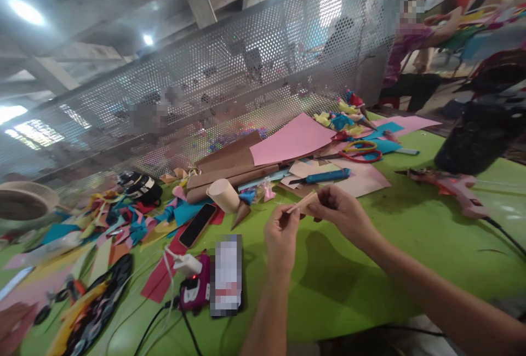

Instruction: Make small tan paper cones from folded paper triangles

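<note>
Between my two hands, above the green table (341, 301), is a small folded piece of tan paper (304, 202). My left hand (283, 233) pinches its left end with thumb and fingers. At the other end, my right hand (337, 208) grips it with curled fingers. Just beyond the hands lie a blue utility knife (324, 176) and pale paper pieces (364, 179). To the left of my left hand stands a cream paper roll (224, 195), with a small brown paper cone (241, 214) beside it.
A pink glue gun (464, 191) with a cord lies at right, near a black container (480, 131). Scissors (361, 150) and pink sheets (293, 139) lie farther back. Phones (198, 224), a purple power strip (197, 290) and cables spread left. Another person's hand (16, 320) shows at lower left.
</note>
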`<action>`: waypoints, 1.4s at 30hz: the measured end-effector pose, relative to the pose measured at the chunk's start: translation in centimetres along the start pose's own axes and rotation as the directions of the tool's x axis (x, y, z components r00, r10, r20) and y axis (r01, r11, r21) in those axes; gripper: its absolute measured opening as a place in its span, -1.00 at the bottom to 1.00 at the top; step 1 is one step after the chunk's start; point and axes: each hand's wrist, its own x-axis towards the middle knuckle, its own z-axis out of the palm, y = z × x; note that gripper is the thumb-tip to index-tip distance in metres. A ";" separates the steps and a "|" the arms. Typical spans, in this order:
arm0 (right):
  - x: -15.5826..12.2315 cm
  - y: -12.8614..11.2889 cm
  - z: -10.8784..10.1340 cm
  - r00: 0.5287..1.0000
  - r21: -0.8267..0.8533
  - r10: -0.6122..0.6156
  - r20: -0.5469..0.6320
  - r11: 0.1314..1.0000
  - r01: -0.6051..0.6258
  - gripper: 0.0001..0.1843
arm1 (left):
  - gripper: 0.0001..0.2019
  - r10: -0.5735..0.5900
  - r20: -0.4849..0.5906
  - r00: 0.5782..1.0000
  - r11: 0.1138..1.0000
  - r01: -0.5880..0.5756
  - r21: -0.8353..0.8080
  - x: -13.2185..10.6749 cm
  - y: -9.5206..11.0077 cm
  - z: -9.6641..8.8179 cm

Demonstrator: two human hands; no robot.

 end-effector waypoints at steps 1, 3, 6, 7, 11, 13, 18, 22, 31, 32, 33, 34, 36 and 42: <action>0.0 0.0 0.0 1.000 0.005 -0.008 -0.013 1.000 0.008 -0.44 | -0.73 0.001 0.001 1.000 1.000 -0.001 0.001 0.0 0.0 0.0; -0.1 0.0 -0.1 0.999 -0.015 -0.033 -0.041 0.999 0.033 -0.45 | -0.72 0.002 0.004 1.000 1.000 -0.002 0.000 0.0 0.1 0.0; -0.1 -0.2 -0.2 0.992 -0.100 -0.096 -0.080 0.991 0.088 -0.50 | -0.72 0.001 0.006 1.000 1.000 -0.001 -0.003 -0.1 0.1 0.0; -0.1 -0.3 -0.2 0.989 -0.128 -0.117 -0.088 0.986 0.105 -0.52 | -0.72 0.000 0.008 1.000 1.000 0.000 -0.002 -0.1 0.2 0.0; -0.1 -0.6 -0.4 0.985 -0.169 -0.142 -0.101 0.978 0.123 -0.56 | -0.73 0.002 0.009 1.000 1.000 -0.002 0.002 -0.1 0.2 0.0; 0.0 -0.6 -0.4 0.984 -0.161 -0.137 -0.111 0.980 0.119 -0.57 | -0.73 0.005 0.011 1.000 1.000 -0.005 0.000 -0.1 0.2 0.0; 0.1 -0.5 -0.5 0.983 -0.151 -0.142 -0.120 0.981 0.123 -0.56 | -0.73 0.011 0.021 1.000 1.000 -0.011 0.019 0.0 0.2 -0.1; 0.1 -0.7 -0.6 0.978 -0.200 -0.182 -0.103 0.967 0.158 -0.58 | -0.72 0.006 0.020 1.000 1.000 -0.006 0.022 0.0 0.3 -0.1; 0.5 -0.7 -0.6 0.979 -0.176 -0.157 -0.131 0.975 0.133 -0.51 | -0.73 0.029 0.044 0.999 0.998 -0.031 0.049 0.1 0.1 -0.2; 0.6 -0.8 -0.7 0.979 -0.161 -0.148 -0.143 0.979 0.125 -0.50 | -0.73 0.030 0.045 0.999 0.998 -0.032 0.051 0.1 0.1 -0.3; 0.6 -0.8 -0.8 0.979 -0.151 -0.143 -0.147 0.981 0.121 -0.50 | -0.72 0.029 0.046 0.999 0.998 -0.031 0.049 0.1 0.0 -0.3; 0.6 -0.9 -0.8 0.981 -0.147 -0.137 -0.140 0.982 0.116 -0.50 | -0.72 0.028 0.047 0.999 0.999 -0.030 0.046 0.1 0.0 -0.3; 0.7 -1.1 -1.0 0.990 -0.127 -0.099 -0.099 0.988 0.086 -0.50 | -0.71 0.026 0.047 0.999 0.999 -0.028 0.041 0.2 -0.1 -0.3; 0.6 -1.3 -1.1 0.998 -0.024 0.058 0.025 0.998 -0.058 -0.44 | -0.67 0.011 0.057 0.998 0.999 -0.014 0.039 0.1 -0.1 -0.2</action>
